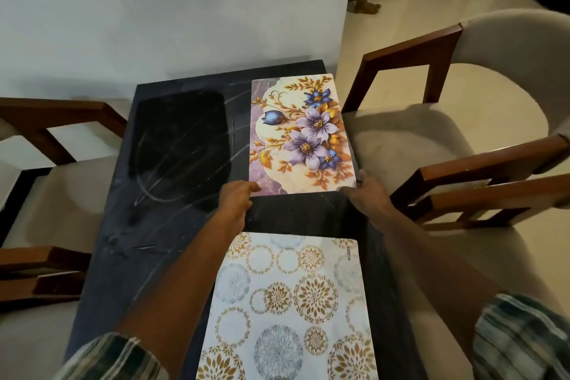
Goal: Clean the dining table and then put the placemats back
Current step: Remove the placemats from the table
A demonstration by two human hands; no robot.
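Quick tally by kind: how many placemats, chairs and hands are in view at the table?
Placemats: 2, floral mat and circle mat
Chairs: 4, far left chair, near left chair, far right chair, near right chair
Hands: 2, left hand, right hand
Total: 8

I have my bare left forearm (172, 281) and right forearm (431, 259) stretched forward and apart, my left hand (236, 199) and right hand (365, 197) knuckles-up with fingers curled, each pinching a near corner of the rectangular purple-flowered placemat (302, 133).
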